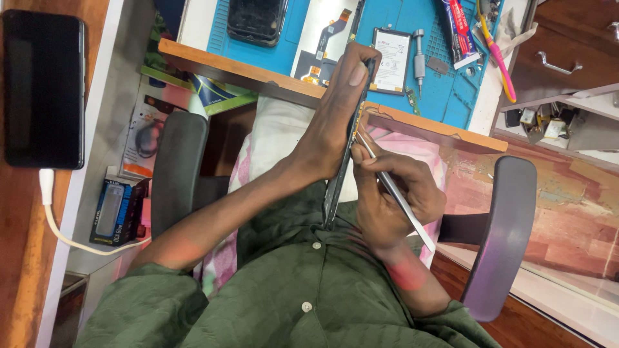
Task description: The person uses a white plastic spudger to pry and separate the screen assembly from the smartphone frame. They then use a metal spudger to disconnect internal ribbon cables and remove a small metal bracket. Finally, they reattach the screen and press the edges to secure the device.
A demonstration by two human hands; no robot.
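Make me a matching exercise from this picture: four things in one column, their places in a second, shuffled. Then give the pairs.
Things:
1. opened phone
2. metal tweezers
3. black phone
4. flat battery

Places:
A. on the blue mat
B. in the right hand
C. on the wooden surface, with a white cable plugged in
D. held on edge in the left hand

Pairs: 1-D, 2-B, 3-C, 4-A

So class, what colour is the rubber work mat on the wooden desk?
Blue rubber work mat, seen best in the head view.
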